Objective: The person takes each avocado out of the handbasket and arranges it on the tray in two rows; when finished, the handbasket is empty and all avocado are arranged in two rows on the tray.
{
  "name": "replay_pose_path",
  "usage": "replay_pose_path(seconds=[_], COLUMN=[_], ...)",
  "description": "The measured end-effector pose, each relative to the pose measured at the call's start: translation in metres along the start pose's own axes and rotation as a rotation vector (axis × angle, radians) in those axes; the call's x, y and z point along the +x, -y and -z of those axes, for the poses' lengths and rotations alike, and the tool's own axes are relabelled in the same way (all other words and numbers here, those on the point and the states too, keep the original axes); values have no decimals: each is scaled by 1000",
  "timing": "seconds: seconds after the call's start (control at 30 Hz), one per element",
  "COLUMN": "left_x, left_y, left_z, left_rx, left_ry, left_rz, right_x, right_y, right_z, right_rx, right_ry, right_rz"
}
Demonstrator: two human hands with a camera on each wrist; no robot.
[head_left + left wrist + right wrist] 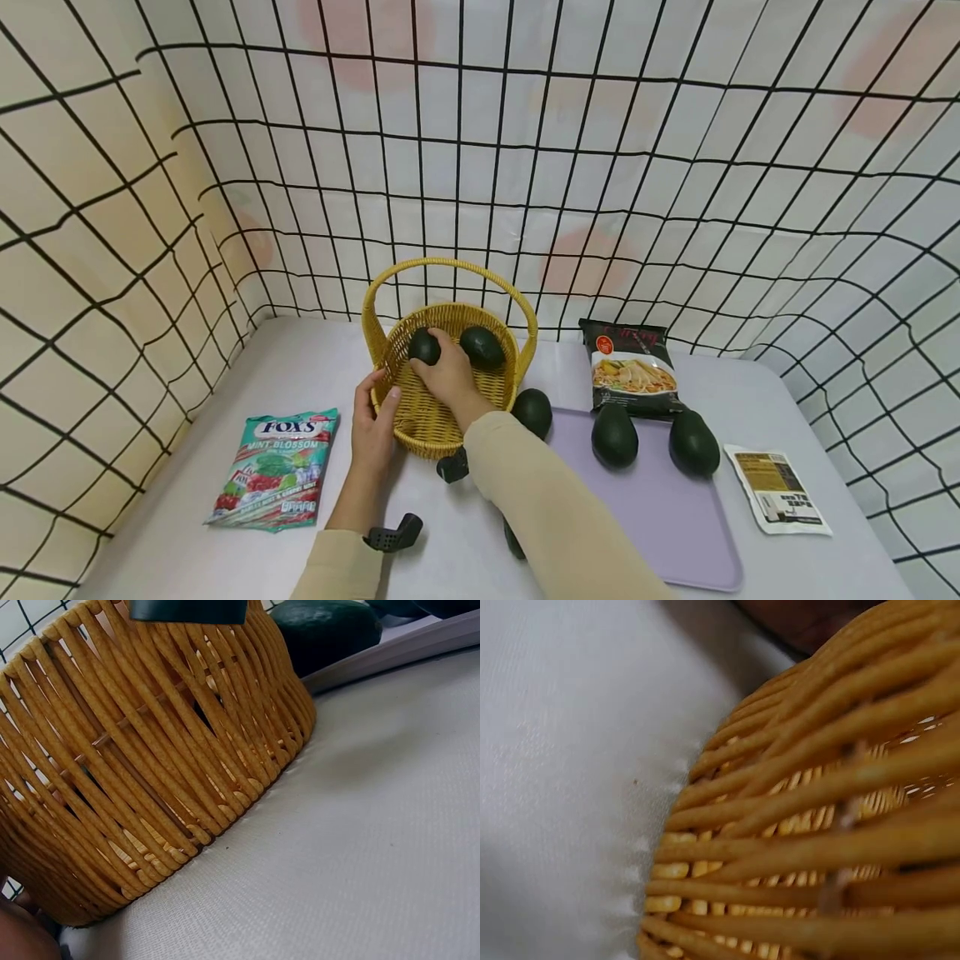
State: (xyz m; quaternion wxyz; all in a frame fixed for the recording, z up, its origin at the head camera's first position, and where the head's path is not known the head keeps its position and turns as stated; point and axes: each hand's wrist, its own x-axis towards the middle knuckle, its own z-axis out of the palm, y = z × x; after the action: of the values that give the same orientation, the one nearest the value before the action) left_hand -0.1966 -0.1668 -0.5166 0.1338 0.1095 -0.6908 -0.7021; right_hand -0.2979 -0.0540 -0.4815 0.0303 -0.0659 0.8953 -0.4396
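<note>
Your right hand has its thumb and fingers clamped round an avocado inside the basket, toward the far left; whether that fruit touches the weave beneath, I cannot tell. The skin looks smooth, so a loose pinch could let it slip and roll into the second avocado, lying at the far right inside. Your left hand grips the basket's left rim, thumb apart from the fingers with the wall between; if that hold slackens, a knock from your right forearm, which crosses the near right rim, could tip or slide the basket. Just outside on the right, a third avocado sits by the tray; a basket pushed that way could nudge it.
</note>
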Motion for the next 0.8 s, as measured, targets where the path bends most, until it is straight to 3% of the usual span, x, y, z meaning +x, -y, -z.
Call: replay_pose_path(seconds=[0.23, 0.47, 0.8], left_x=[1, 1, 1], left_y=[-1, -1, 0], left_z=[-3, -3, 1], left_rx=[-4, 10, 23], left_ry=[-2, 6, 6], left_rz=[-3, 1, 21], right_x=[-3, -10, -28], right_y=[5, 11, 30], right_z=[5, 12, 28], right_rx=[24, 176, 253], right_ry=[-4, -36, -44], right_rz=[32, 36, 51])
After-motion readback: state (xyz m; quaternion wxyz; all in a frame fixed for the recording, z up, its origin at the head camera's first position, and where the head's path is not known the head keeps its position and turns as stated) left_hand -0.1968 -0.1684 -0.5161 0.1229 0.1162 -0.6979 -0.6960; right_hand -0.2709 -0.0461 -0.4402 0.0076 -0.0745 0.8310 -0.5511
